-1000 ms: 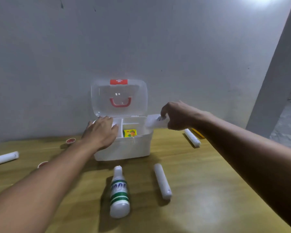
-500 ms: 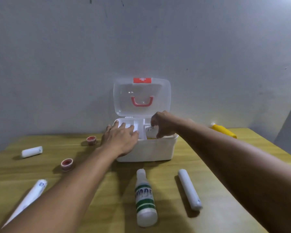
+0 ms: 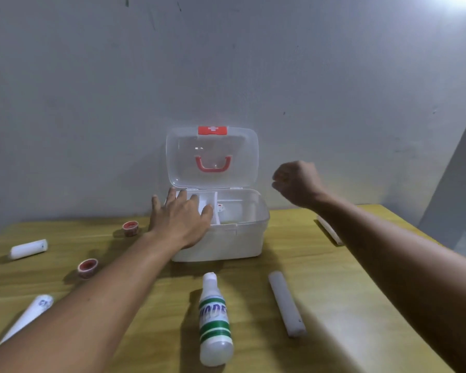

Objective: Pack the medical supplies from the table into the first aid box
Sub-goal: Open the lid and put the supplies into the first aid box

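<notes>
The white first aid box [image 3: 226, 244] stands at the back of the wooden table, its clear lid [image 3: 212, 156] with a red handle propped up. My left hand [image 3: 179, 219] lies flat with spread fingers on the box's left rim. To the right of the box and above the table hovers my right hand [image 3: 296, 183], fingers loosely curled, holding nothing. On the table lie a white bottle with green stripes [image 3: 215, 320], a white roll [image 3: 287, 302] right of it, another roll [image 3: 28, 249] far left, a white tube [image 3: 28, 317], and two small red pots [image 3: 130, 228] [image 3: 87, 267].
A pale flat item [image 3: 330, 230] lies on the table right of the box, partly hidden by my right forearm. A grey wall stands directly behind the box. The table's right edge runs diagonally at the far right.
My right hand put the white item into the box's right compartment, then lifted out and drew back to the right, with nothing in it. My left hand stayed on the box.
</notes>
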Action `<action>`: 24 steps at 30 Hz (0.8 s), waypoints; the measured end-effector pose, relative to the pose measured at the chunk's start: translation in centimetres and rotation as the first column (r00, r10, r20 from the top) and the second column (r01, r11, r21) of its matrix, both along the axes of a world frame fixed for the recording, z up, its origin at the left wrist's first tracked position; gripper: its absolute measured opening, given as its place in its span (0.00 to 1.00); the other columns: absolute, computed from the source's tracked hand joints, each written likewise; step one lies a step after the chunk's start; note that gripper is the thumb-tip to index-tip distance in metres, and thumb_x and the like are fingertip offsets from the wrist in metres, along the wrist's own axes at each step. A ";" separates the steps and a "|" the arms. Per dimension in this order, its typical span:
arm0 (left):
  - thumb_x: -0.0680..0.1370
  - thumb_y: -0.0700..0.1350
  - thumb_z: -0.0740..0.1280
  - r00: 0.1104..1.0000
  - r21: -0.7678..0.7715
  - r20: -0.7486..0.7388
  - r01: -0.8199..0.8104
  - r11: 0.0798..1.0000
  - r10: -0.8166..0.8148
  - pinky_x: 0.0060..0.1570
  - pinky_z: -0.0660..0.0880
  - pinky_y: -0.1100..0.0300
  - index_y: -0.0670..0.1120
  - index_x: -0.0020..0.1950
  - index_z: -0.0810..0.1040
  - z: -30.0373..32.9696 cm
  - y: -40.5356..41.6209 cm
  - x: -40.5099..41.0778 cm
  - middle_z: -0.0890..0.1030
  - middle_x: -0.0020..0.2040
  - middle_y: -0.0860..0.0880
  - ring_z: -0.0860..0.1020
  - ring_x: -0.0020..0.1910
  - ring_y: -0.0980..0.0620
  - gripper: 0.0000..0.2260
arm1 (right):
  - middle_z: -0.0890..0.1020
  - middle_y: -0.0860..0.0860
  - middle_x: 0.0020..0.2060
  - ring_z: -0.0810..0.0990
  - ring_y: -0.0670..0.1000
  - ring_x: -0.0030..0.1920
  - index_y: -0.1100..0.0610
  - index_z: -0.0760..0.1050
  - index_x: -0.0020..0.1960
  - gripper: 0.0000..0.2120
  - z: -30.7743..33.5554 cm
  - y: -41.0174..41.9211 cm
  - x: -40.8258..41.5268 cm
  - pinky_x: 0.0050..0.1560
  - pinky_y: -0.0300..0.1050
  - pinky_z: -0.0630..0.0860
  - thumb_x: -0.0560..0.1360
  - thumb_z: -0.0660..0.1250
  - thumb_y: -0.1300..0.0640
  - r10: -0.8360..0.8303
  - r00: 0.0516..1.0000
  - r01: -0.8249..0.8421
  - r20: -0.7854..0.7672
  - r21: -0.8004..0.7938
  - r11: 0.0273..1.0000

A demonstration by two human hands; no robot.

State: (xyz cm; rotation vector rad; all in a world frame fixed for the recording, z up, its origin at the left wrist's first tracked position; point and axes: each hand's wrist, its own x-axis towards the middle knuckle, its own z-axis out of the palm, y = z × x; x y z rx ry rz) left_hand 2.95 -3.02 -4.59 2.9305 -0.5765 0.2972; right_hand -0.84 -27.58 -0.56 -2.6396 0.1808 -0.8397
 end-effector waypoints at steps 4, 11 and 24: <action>0.80 0.56 0.50 0.974 -0.060 0.070 0.218 0.974 -0.214 0.73 0.54 0.41 0.45 0.70 0.68 0.4 -3.3 -1.8 0.66 0.75 0.46 0.57 0.77 0.47 0.24 | 0.86 0.60 0.46 0.82 0.62 0.50 0.63 0.84 0.47 0.09 -2.1 -6.7 -1.9 0.49 0.44 0.76 0.69 0.67 0.65 -0.242 0.949 0.238 -0.200 -0.042 0.970; 0.82 0.52 0.50 0.920 -0.027 0.022 0.393 0.919 -0.392 0.75 0.50 0.43 0.45 0.71 0.65 0.4 -9.0 -3.8 0.62 0.77 0.49 0.54 0.78 0.51 0.20 | 0.81 0.60 0.52 0.79 0.61 0.53 0.60 0.76 0.54 0.12 -5.5 -11.9 -4.7 0.42 0.46 0.72 0.72 0.64 0.57 -0.452 0.784 0.436 -0.426 -0.142 0.889; 0.82 0.54 0.51 0.909 -0.082 -0.020 0.413 0.907 -0.416 0.76 0.49 0.45 0.46 0.73 0.65 0.3 -9.7 -3.4 0.62 0.77 0.50 0.54 0.78 0.53 0.22 | 0.77 0.60 0.44 0.75 0.61 0.45 0.63 0.75 0.49 0.11 -5.4 -10.0 -3.6 0.43 0.47 0.69 0.71 0.66 0.57 -0.509 0.833 0.552 -0.215 0.283 0.784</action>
